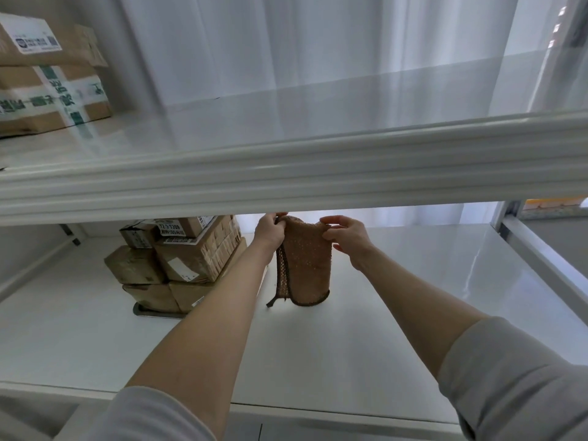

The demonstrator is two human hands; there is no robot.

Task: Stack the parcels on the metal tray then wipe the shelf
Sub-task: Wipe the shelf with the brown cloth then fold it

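Holds a brown, coarse-woven rectangular cloth (307,262) upright above the white glossy lower shelf (366,329), both bare forearms reaching in under the white ribbed front edge of the upper shelf (286,173). Pinches the cloth's top left corner with the left hand (270,232), fingers curled over the edge. Pinches the top right corner with the right hand (345,238), thumb and forefinger closed on the fabric, remaining fingers bent loosely below. Hangs down between the two hands, folded lengthwise, dark-bound bottom hem just above the shelf surface or touching it; cannot tell which

To the left of the cloth, near the left forearm: a stack of brown cardboard parcels (178,262) with white labels, piled in about three layers on a flat grey metal tray (144,310), only the tray's front corner peeking out beneath the lowest boxes. Sits on the same lower shelf, toward the back left

On the upper shelf, far left: two larger taped cardboard boxes (47,74), one atop the other, green-printed tape on the lower one. Behind both shelves: a white pleated curtain (286,43). At the bottom corners: light grey sleeves (515,377) covering the upper arms
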